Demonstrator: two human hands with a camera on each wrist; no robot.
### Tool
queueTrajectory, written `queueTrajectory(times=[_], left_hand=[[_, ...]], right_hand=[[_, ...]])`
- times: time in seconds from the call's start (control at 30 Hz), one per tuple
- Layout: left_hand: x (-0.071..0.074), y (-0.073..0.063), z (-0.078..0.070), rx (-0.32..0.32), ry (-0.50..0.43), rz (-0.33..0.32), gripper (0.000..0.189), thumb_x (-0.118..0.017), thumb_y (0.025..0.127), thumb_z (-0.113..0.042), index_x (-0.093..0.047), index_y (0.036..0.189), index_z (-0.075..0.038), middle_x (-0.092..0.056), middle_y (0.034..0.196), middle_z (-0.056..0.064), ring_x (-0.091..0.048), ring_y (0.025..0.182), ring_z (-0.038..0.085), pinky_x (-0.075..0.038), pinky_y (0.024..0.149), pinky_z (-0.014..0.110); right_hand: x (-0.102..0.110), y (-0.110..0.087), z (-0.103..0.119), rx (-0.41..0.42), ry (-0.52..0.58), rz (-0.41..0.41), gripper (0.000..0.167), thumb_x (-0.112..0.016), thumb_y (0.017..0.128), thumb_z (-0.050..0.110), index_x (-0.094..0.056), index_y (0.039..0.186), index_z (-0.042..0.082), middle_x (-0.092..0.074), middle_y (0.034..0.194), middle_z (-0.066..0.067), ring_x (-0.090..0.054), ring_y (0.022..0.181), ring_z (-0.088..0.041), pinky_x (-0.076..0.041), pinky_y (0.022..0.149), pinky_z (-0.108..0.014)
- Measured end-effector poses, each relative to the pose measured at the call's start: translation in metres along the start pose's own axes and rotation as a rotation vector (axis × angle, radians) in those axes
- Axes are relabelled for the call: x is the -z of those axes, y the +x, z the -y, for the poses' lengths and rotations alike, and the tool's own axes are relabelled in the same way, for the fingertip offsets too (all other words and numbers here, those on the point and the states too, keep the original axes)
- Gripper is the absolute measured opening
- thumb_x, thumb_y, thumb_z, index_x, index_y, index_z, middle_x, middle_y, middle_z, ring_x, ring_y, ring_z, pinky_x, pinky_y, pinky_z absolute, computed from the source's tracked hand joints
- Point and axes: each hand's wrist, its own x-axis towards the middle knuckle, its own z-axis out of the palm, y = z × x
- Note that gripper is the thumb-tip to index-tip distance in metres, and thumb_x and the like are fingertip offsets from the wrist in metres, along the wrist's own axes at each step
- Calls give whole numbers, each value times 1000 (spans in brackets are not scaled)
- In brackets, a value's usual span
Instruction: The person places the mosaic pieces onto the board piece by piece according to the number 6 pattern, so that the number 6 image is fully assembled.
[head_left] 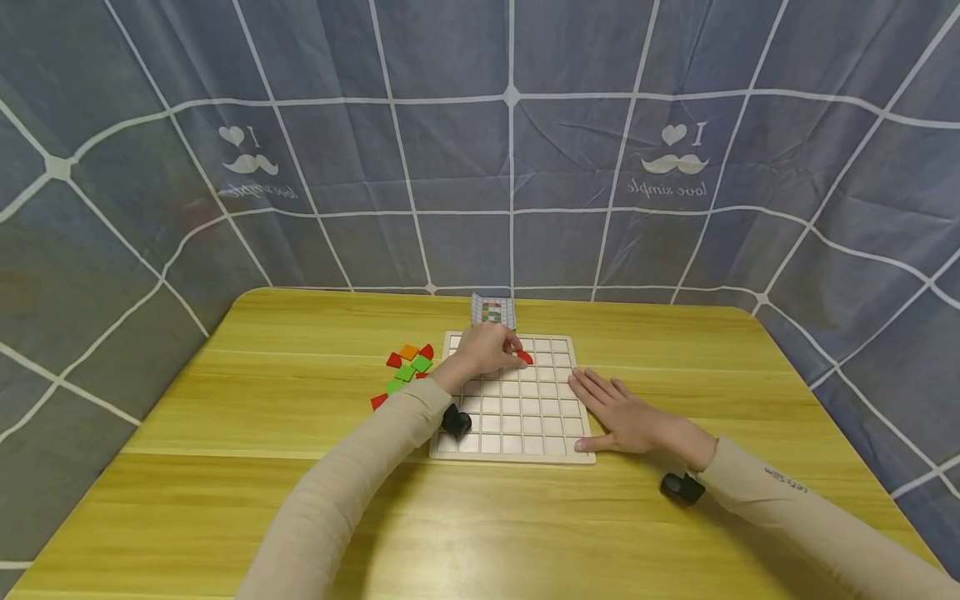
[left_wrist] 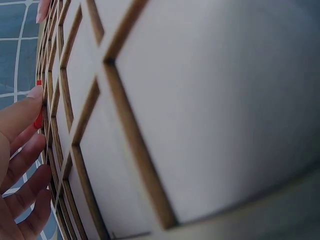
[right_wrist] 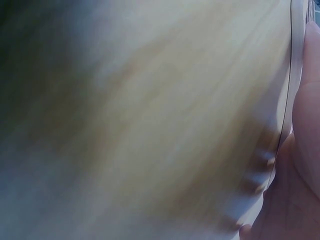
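Head view: left hand (head_left: 486, 347) pinches a part-hidden, perhaps rounded red piece (head_left: 526, 358); right hand (head_left: 624, 417) lies spread.

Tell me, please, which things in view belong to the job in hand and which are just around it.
In use:
red piece, pinched by the left grip
gridded board
loose coloured pieces
small printed sheet, probably a guide

Just around:
grid-patterned curtain
black wrist cameras

Long beige sleeves (head_left: 352, 483) are being worn, with dark lettering (head_left: 786, 480) running near the right cuff (head_left: 714, 467) and a small black device (head_left: 682, 489) sitting just beside this cuff.
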Motion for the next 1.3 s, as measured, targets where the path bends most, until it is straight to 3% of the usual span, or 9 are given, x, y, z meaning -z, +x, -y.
queueTrajectory(times=[1.0,1.3], left_hand=[[-1,-3,-3,-26,43,-7,25,-70,86,-38,-75,107,-24,-72,92,-5,-64,78,9,-42,55,20],[2,-5,-6,-21,69,21,25,-68,88,-36,-74,110,-24,-72,94,-4,-64,80,11,-45,57,23]], right_hand=[[0,-1,0,2,-10,-6,99,-51,90,61,-7,154,0,-1,161,-22,-4,148,-41,-10,114,-63],[-1,-3,2,51,30,-55,97,-56,90,56,-10,153,-2,-6,159,-26,-8,146,-44,-11,111,-67]])
